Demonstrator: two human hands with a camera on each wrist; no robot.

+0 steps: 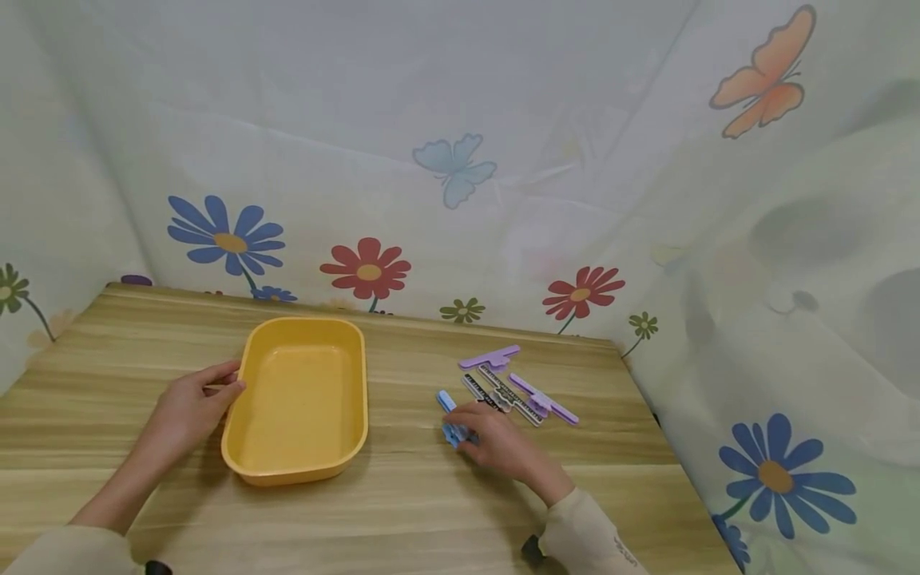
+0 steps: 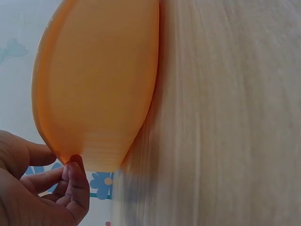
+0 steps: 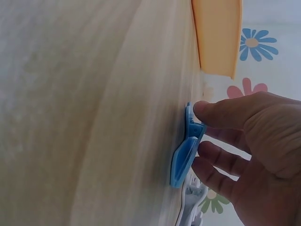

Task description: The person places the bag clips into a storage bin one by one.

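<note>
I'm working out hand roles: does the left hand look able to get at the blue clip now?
Probably not: the left hand holds the yellow tray, which stands in between, and the right hand is on the blue clip.

The head view looks forward and down. Both wrist views are close, low and turned sideways, sharing the yellow tray [image 2: 99, 84].
</note>
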